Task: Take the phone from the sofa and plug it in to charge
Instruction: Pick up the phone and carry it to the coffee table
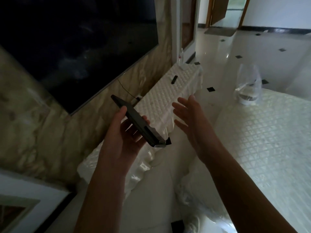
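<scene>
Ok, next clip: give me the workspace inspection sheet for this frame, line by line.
Surface: long low cabinet under a white textured cover, along the wall.
Job's things: dark phone held in the air, tilted; no charger plug identifiable.
Clutter: small black object on the cabinet; clear plastic-wrapped item on a white covered surface at right.
Hands: left hand grips the phone; right hand open, empty, beside it.
Cables: thin wire hanging below the TV, near the wall.
Surroundings: dark wall-mounted TV, glossy tiled floor, open doorway beyond.
</scene>
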Demonstrator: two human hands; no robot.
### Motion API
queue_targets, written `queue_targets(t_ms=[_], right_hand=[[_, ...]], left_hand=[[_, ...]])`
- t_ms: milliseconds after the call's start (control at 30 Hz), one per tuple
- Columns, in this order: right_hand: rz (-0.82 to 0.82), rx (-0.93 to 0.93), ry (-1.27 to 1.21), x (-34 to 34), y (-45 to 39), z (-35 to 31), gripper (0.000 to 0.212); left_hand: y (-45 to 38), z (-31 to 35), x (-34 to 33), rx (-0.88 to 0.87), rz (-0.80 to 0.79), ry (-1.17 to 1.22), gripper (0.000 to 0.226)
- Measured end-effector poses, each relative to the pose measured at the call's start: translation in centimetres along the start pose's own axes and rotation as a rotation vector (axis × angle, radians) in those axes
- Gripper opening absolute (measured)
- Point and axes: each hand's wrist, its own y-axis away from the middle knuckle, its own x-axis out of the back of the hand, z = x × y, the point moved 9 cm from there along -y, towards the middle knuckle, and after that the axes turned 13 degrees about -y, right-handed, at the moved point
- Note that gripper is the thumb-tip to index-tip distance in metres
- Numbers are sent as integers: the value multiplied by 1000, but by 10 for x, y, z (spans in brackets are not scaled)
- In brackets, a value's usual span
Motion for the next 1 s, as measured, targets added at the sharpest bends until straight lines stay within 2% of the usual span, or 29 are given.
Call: queue_targets(t_ms=[233, 500, 700, 900, 1000], right_hand=[[40, 1, -56, 41, -46, -26, 64], [135, 87, 0, 117, -47, -76, 59], [299, 159, -51, 180, -33, -105, 63], [399, 224, -54, 216, -26, -126, 72], [461, 234, -50, 232, -28, -130, 78]], left_hand=[[-47, -5, -51, 6, -31, -29, 80], [-90, -31, -154, 88, -192, -104, 81], [-99, -54, -234, 104, -365, -181, 59], [-118, -68, -284, 193, -486, -208, 77], [-138, -75, -307, 238, -558, -177, 71]])
